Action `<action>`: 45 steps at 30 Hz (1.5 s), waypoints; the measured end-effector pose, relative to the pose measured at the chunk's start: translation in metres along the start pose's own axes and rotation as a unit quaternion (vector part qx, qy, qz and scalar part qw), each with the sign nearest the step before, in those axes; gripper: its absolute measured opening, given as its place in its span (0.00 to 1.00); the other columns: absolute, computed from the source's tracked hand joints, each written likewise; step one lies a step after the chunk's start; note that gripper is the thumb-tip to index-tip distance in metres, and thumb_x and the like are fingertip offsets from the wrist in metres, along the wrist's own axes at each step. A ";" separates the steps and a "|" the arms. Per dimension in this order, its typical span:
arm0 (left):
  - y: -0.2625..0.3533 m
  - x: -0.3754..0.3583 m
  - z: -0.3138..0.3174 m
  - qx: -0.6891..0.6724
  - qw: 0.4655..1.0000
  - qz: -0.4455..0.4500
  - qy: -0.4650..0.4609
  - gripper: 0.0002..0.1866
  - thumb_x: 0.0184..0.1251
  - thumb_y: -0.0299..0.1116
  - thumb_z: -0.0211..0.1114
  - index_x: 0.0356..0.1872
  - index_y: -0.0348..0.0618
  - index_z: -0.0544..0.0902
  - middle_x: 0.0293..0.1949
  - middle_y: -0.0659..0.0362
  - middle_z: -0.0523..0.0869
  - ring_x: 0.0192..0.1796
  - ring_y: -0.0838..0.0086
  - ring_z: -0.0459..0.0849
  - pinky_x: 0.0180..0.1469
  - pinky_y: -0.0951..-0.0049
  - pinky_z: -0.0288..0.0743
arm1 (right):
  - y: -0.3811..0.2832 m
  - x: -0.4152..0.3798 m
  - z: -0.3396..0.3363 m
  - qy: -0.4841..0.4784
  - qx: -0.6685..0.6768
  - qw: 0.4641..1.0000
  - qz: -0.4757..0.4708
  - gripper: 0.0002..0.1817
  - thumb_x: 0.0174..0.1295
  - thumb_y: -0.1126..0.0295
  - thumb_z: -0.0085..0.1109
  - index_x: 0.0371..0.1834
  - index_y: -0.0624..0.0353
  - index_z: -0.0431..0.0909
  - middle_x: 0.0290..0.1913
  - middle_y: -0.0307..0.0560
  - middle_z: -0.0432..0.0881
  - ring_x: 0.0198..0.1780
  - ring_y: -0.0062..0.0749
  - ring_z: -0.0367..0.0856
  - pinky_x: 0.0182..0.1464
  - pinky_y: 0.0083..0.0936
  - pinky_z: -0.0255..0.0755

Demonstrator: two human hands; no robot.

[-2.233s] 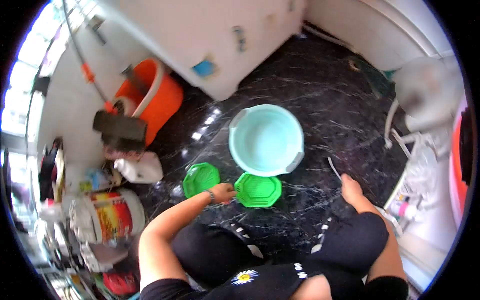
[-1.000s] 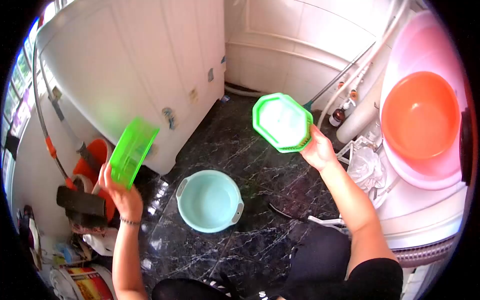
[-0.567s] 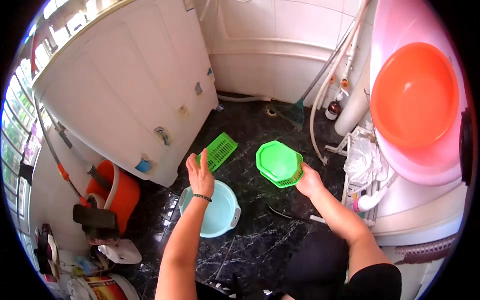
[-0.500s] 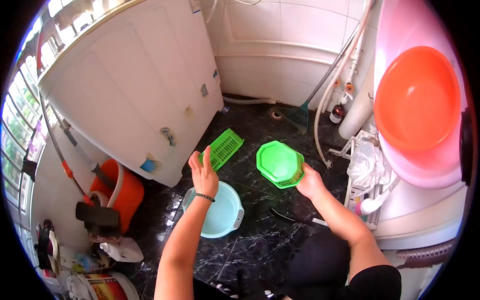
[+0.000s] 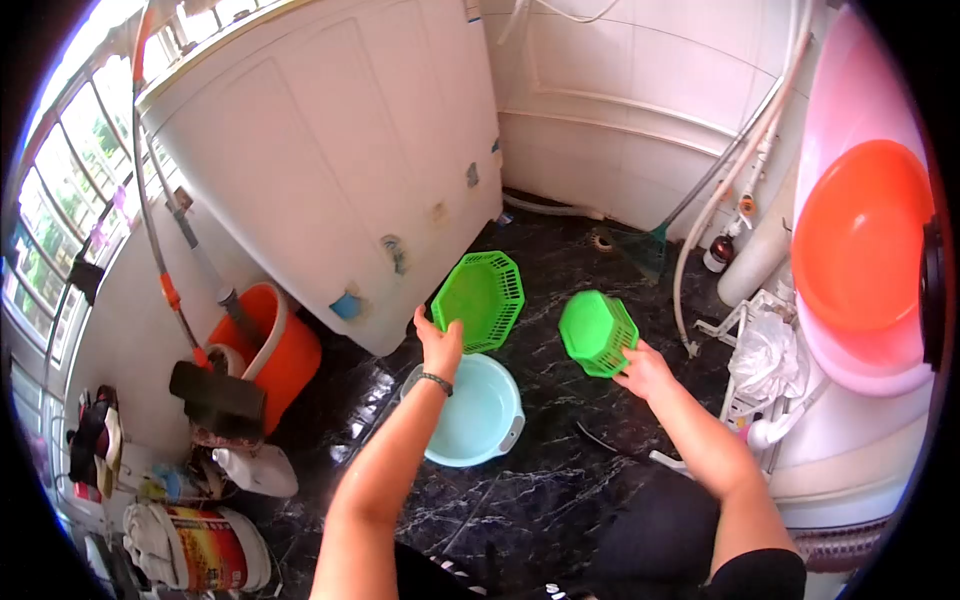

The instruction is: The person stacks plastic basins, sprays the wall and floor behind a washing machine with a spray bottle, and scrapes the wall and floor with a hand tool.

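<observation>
My left hand (image 5: 439, 345) is closed on the near edge of a larger green slotted basket (image 5: 478, 300), whose inside faces me. My right hand (image 5: 645, 370) grips the slotted side of a smaller green basket (image 5: 597, 333), held apart from the larger one. Below the larger basket, a light blue basin (image 5: 475, 412) stands on the dark marbled floor (image 5: 545, 470), close to my left wrist. Fingertips behind each basket are partly hidden.
A white appliance (image 5: 330, 150) stands at the back left, an orange bucket (image 5: 285, 355) below it. At right are a red basin (image 5: 860, 235), a pink tub (image 5: 860, 80) and a white rack (image 5: 740, 385). A green rake (image 5: 645, 250) leans at the back.
The larger basket has turned from edge-on to show its open inside. The smaller one has tilted, now showing more of its slotted side. The view has shifted left.
</observation>
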State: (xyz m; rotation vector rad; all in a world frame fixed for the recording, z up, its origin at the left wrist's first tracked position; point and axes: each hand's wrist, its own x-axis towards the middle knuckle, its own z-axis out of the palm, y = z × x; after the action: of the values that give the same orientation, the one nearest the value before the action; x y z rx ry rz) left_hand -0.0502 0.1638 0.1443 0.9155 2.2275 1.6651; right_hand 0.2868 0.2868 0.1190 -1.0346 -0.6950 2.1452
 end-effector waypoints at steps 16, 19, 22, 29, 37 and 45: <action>-0.166 -0.206 -0.359 0.539 0.802 0.236 0.098 0.28 0.47 0.19 0.60 0.52 0.45 0.65 0.48 0.48 0.65 0.57 0.50 0.70 0.62 0.46 0.68 | 0.172 -0.014 0.239 -0.273 -0.076 0.929 0.238 0.21 0.70 0.68 0.39 0.65 0.54 0.64 0.64 0.44 0.70 0.66 0.37 0.65 0.70 0.39 0.55; -0.210 -0.255 -0.358 0.541 0.816 0.134 0.153 0.30 0.46 0.17 0.59 0.53 0.45 0.63 0.49 0.48 0.65 0.56 0.49 0.70 0.57 0.51 0.72 | 0.275 -0.021 0.231 -0.257 -0.085 0.920 0.284 0.20 0.70 0.68 0.39 0.64 0.56 0.66 0.61 0.44 0.73 0.64 0.37 0.69 0.69 0.38 0.58; -0.210 -0.275 -0.353 0.503 0.842 0.076 0.179 0.33 0.46 0.19 0.64 0.55 0.43 0.61 0.52 0.46 0.66 0.57 0.48 0.69 0.57 0.52 0.71 | 0.342 -0.027 0.207 -0.198 -0.113 0.905 0.360 0.18 0.70 0.70 0.40 0.62 0.58 0.67 0.58 0.47 0.75 0.58 0.38 0.74 0.62 0.38 0.68; -0.202 -0.268 -0.355 0.414 0.885 0.094 0.191 0.39 0.44 0.24 0.72 0.57 0.45 0.58 0.55 0.46 0.64 0.58 0.49 0.70 0.58 0.53 0.70 | 0.371 -0.016 0.215 -0.172 -0.167 0.894 0.379 0.14 0.69 0.75 0.43 0.55 0.61 0.71 0.51 0.47 0.78 0.51 0.34 0.79 0.53 0.30 0.75; -0.203 -0.255 -0.342 0.302 0.916 0.240 0.111 0.41 0.40 0.27 0.76 0.56 0.49 0.61 0.55 0.49 0.67 0.59 0.48 0.73 0.58 0.51 0.73 | 0.413 0.002 0.228 -0.169 -0.242 0.879 0.373 0.13 0.67 0.73 0.49 0.52 0.61 0.77 0.47 0.48 0.82 0.47 0.33 0.81 0.50 0.29 0.76; -0.218 -0.263 -0.341 0.295 0.903 0.280 -0.137 0.32 0.45 0.39 0.74 0.54 0.52 0.69 0.57 0.47 0.68 0.61 0.49 0.71 0.64 0.43 0.65 | 0.415 0.007 0.232 -0.177 -0.226 0.860 0.422 0.26 0.72 0.50 0.41 0.56 0.62 0.74 0.52 0.49 0.79 0.54 0.32 0.76 0.59 0.32 0.68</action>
State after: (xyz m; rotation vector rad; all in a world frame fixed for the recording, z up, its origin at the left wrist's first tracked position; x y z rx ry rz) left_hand -0.0949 -0.2969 0.0085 1.9521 2.4295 0.8939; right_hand -0.0398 -0.0186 -0.0438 -1.3775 -1.1008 3.0808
